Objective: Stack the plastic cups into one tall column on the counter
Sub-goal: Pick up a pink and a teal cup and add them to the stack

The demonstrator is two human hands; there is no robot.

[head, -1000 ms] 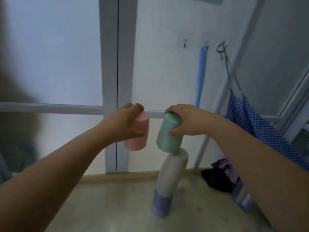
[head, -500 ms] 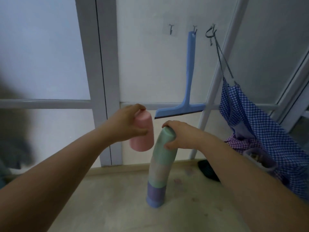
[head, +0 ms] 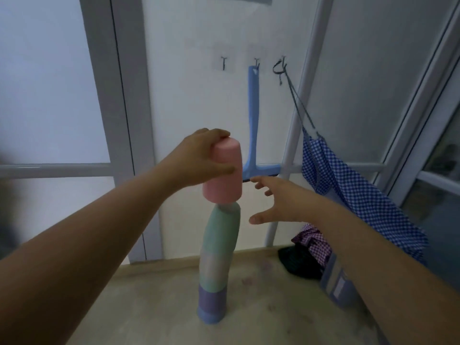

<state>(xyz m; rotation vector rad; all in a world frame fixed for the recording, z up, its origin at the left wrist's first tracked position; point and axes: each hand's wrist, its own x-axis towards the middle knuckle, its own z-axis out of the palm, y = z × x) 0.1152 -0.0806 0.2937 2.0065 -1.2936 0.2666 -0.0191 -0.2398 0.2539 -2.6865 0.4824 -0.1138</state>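
Left hand: I am gripping the pink cup (head: 225,171) upside down in my left hand (head: 199,158), fingers curled over its closed top and thumb pressing its near side.
Right hand: my right hand (head: 281,202) is hanging open just right of the column, fingers spread, holding nothing and touching nothing.
Column: the stack (head: 217,265) is standing on the counter (head: 154,307) in the middle of the scene, a green cup (head: 221,230) on top and a purple cup (head: 211,303) at the bottom (the tower is leaning a little to the right higher up).
Step in hand: I am lowering the pink cup's mouth over the green top; its rim is meeting it.
Doing it well: I am judging that I should match the cup's tilt to the lean, press straight down gently, and keep the open hand close to catch a wobble.
Change from half a second ago: my right hand is letting go of the green cup it was steadying, and the pink cup is moving from left of the column to directly above it.
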